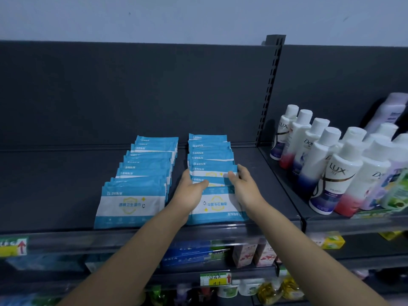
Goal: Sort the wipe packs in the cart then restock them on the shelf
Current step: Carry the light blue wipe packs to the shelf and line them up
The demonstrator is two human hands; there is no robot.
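Two rows of blue-and-white wipe packs stand on the dark shelf. The left row holds several packs leaning back. The right row also holds several, with its front pack printed upside down. My left hand grips the left edge of a pack in the middle of the right row. My right hand grips the right edge of that same pack. The cart is out of sight.
White Lux and Dove bottles crowd the neighbouring shelf section to the right, past a slotted upright post. Boxed goods and price tags fill the lower shelves. Bare shelf stretches left of the wipe packs.
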